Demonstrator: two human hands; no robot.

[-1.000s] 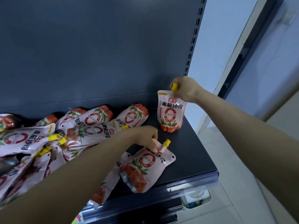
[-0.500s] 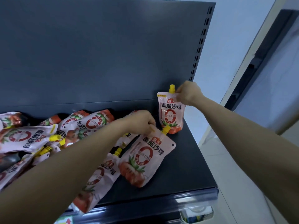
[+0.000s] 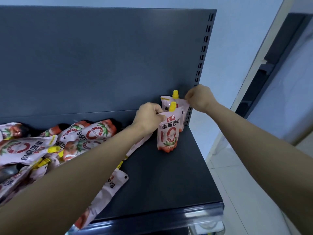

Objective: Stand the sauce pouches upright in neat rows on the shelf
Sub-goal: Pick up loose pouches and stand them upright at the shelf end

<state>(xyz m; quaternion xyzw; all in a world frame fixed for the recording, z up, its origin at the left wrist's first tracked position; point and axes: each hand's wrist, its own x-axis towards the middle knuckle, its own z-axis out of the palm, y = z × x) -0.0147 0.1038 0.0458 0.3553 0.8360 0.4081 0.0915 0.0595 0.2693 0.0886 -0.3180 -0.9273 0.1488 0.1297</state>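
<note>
Two pink tomato-sauce pouches with yellow caps stand upright at the back right of the dark shelf. The front pouch is pinched at its top left corner by my left hand. Right behind it stands the rear pouch, and my right hand grips its top right corner. A heap of the same pouches lies flat across the left of the shelf, partly hidden under my left forearm. One more pouch lies flat near the front edge.
The shelf's dark back panel rises behind, with a slotted upright at its right end. Bare shelf surface lies in front of and to the right of the standing pouches. Beyond the shelf's right edge are a pale floor and a doorway.
My left hand lifted a flat pouch from the shelf's middle and stood it upright in front of the first one. My right hand moved from the rear pouch's cap to its top right corner.
</note>
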